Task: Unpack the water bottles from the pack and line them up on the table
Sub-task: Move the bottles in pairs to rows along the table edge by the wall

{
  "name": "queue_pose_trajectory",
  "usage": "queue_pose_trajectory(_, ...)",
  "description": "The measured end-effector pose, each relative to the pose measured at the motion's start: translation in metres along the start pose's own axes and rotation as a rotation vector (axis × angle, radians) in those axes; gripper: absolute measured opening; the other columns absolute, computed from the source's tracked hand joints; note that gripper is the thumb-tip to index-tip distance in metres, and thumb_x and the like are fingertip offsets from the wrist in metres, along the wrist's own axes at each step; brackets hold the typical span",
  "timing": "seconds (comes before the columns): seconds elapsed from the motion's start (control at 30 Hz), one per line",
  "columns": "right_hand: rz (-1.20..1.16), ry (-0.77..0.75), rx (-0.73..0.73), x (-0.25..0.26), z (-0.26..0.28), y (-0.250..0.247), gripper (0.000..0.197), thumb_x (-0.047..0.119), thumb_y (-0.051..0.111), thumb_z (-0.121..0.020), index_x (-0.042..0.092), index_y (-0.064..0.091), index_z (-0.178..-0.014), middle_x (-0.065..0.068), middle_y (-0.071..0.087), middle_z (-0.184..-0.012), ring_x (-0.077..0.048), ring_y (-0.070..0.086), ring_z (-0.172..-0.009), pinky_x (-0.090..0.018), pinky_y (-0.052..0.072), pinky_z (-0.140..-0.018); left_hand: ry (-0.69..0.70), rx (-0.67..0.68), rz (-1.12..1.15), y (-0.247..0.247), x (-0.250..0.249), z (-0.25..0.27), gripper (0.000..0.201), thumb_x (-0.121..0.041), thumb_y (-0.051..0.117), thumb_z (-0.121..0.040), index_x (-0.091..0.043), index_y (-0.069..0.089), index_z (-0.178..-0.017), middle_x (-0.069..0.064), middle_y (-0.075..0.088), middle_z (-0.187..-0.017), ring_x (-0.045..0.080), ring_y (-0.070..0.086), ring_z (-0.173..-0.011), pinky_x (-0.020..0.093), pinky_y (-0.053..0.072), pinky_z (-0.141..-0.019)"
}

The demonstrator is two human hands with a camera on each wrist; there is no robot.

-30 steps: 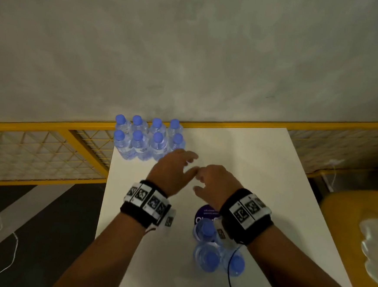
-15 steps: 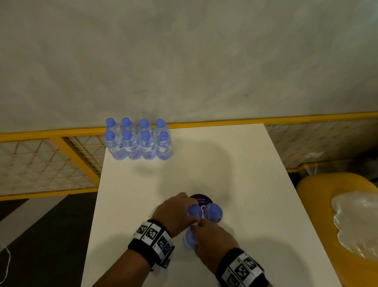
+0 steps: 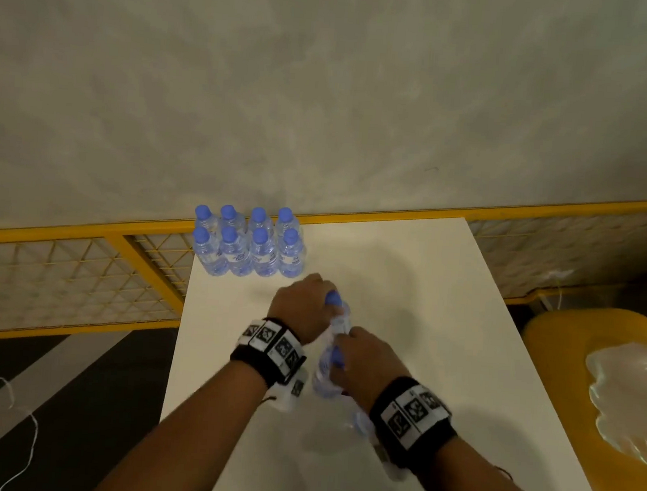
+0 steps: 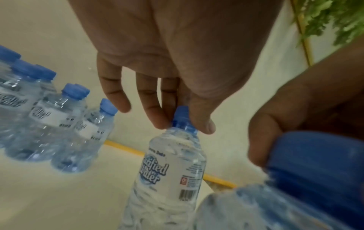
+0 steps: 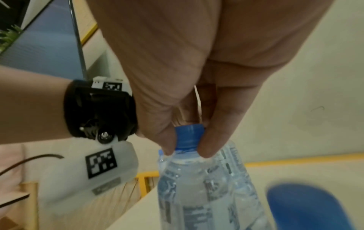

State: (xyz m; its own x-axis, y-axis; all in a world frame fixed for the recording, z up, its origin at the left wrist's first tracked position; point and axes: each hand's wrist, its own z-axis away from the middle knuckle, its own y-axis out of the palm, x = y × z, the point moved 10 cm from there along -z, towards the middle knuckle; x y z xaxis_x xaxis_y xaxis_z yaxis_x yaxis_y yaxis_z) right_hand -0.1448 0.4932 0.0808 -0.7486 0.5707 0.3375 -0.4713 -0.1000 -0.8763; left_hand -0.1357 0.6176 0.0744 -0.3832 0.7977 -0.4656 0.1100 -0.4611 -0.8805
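Note:
Several clear water bottles with blue caps (image 3: 248, 245) stand in two rows at the table's far left corner, also seen in the left wrist view as the bottle group (image 4: 49, 124). My left hand (image 3: 327, 303) pinches the cap of one bottle (image 3: 342, 324) just in front of those rows; the same pinch (image 4: 183, 123) and bottle (image 4: 173, 171) show up close. Right behind it, my right hand (image 3: 340, 353) pinches the cap of a second bottle (image 3: 325, 377), seen near as bottle (image 5: 197, 186). Another blue cap (image 5: 301, 207) sits blurred below my right wrist.
The white table (image 3: 425, 311) ends at a yellow mesh railing (image 3: 80, 265) on the left and back. A yellow chair (image 3: 562, 334) at the right carries crumpled clear plastic wrap (image 3: 630, 405). A green plant (image 4: 334, 20) hangs beyond the table.
Both hands came back from the far rows to the loose bottles and closed on their caps. Each now holds a bottle by the cap, the left one farther forward.

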Motion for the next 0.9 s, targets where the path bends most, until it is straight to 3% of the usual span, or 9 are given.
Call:
queue_pose_trajectory(0.1,-0.025,0.019,-0.014,-0.005,-0.035,-0.030,0.032,0.033,0.059,-0.087,0.011,0.060,-0.110,-0.013,0.059,-0.107,-0.034,0.061,-0.097,-0.030,0.038,-0.071,-0.007,-0.080,-0.003,-0.030,0.010,-0.042,0.028,-0.043,0.063,-0.092,-0.023,0.067,-0.110,0.003,0.064,-0.107,0.029,0.063,-0.100,0.047,0.054,-0.087)
queue_pose_trajectory(0.2,-0.037,0.036,-0.068,-0.007,-0.076,-0.061,0.034,0.035,0.061,-0.088,0.011,0.060,-0.112,-0.015,0.059,-0.109,-0.033,0.061,-0.097,-0.030,0.040,-0.072,-0.030,-0.151,-0.100,-0.056,0.020,-0.090,0.026,-0.045,0.064,-0.090,-0.027,0.069,-0.108,0.001,0.068,-0.110,0.031,0.063,-0.103,0.050,0.052,-0.090)
queue_pose_trajectory(0.4,-0.038,0.087,-0.084,-0.014,-0.163,-0.083,0.032,0.028,0.067,-0.086,0.014,0.064,-0.114,-0.012,0.064,-0.109,-0.030,0.065,-0.094,-0.027,0.043,-0.070,-0.126,-0.015,-0.209,-0.059,0.056,-0.170,0.021,-0.044,0.061,-0.089,-0.033,0.069,-0.106,0.001,0.065,-0.116,0.034,0.056,-0.114,0.060,0.045,-0.100)
queue_pose_trajectory(0.53,0.005,0.101,-0.051,-0.018,-0.208,-0.074,0.027,0.026,0.066,-0.087,0.013,0.064,-0.111,-0.011,0.065,-0.110,-0.030,0.066,-0.096,-0.030,0.050,-0.074,-0.179,0.041,-0.211,-0.042,0.081,-0.199,0.025,-0.042,0.063,-0.088,-0.029,0.069,-0.108,0.003,0.065,-0.120,0.034,0.057,-0.117,0.060,0.046,-0.101)
queue_pose_trajectory(0.6,0.013,0.110,-0.054,-0.022,-0.225,-0.069,0.031,0.026,0.066,-0.085,0.013,0.064,-0.113,-0.012,0.064,-0.110,-0.031,0.066,-0.095,-0.030,0.049,-0.072,-0.185,0.062,-0.223,-0.033,0.091,-0.209,0.020,-0.036,0.061,-0.088,-0.027,0.069,-0.104,0.005,0.066,-0.119,0.035,0.059,-0.114,0.059,0.048,-0.100)
queue_pose_trajectory(0.67,0.020,0.096,-0.060,-0.023,-0.240,-0.066,0.037,0.025,0.066,-0.085,0.013,0.062,-0.120,-0.013,0.065,-0.110,-0.031,0.066,-0.095,-0.029,0.046,-0.069,-0.187,0.087,-0.223,-0.026,0.100,-0.214,0.005,-0.030,0.058,-0.086,-0.030,0.062,-0.088,0.005,0.067,-0.114,0.035,0.062,-0.108,0.057,0.050,-0.097)
queue_pose_trajectory(0.73,0.023,0.084,-0.072,-0.024,-0.251,-0.066,0.038,0.025,0.066,-0.086,0.013,0.061,-0.122,-0.013,0.066,-0.110,-0.031,0.067,-0.094,-0.028,0.044,-0.068,-0.178,0.094,-0.217,-0.022,0.107,-0.220,0.009,-0.026,0.055,-0.085,-0.032,0.055,-0.078,0.004,0.066,-0.109,0.034,0.062,-0.105,0.054,0.054,-0.093)
queue_pose_trajectory(0.9,-0.019,0.066,-0.089,-0.019,-0.270,-0.072,0.057,0.019,0.066,-0.088,0.017,0.045,-0.141,-0.012,0.067,-0.107,-0.030,0.066,-0.095,-0.029,0.044,-0.069,-0.160,0.091,-0.213,-0.026,0.111,-0.228,0.007,-0.027,0.055,-0.094,-0.027,0.061,-0.091,0.005,0.064,-0.112,0.032,0.060,-0.106,0.048,0.054,-0.091)
